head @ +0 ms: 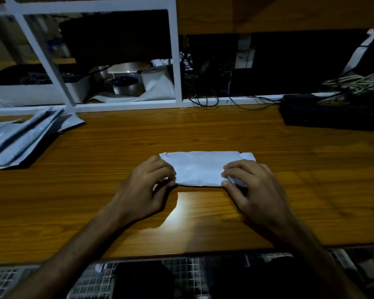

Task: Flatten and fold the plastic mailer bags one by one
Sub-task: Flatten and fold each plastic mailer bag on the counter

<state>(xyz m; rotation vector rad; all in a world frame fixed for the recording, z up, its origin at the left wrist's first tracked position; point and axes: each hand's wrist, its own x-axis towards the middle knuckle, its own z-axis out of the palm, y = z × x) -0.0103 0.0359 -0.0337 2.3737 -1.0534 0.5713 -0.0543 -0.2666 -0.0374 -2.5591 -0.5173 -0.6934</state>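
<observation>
A white plastic mailer bag (200, 168), folded into a narrow band, lies flat in the middle of the wooden table (225, 134). My left hand (148, 186) pinches its near left corner between thumb and fingers. My right hand (249, 186) pinches its near right corner, where a small flap of the bag sticks up. Both hands cover the bag's ends. A loose pile of grey-white mailer bags (20, 139) lies at the table's left edge, well away from both hands.
A white metal frame (175, 61) with glass stands along the table's back edge. A black box (333, 113) with a tangle of cables (358, 83) sits at the back right. A wire grid rack (95, 281) shows below the table's front edge.
</observation>
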